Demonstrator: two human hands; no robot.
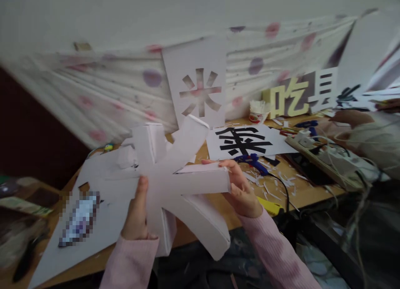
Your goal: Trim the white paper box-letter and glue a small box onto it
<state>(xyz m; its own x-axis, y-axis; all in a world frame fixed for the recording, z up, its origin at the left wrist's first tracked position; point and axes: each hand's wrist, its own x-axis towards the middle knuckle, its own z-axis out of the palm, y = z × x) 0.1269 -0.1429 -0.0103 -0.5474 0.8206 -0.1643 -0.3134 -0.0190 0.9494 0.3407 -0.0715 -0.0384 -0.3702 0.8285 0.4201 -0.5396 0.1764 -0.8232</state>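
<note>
Left hand (136, 214) (fingers hidden behind) and right hand (242, 191) pinch the frame-centre white 米-shaped character (164, 178), probably light, crushable, best gripped by edges.

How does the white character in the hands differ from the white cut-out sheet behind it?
The held character has deep sides; the cut-out sheet looks flat. The held character is gripped by the left hand and right hand; the cut-out sheet stands against patterned sheeting. Both are white, with similar many-armed shapes.
</note>
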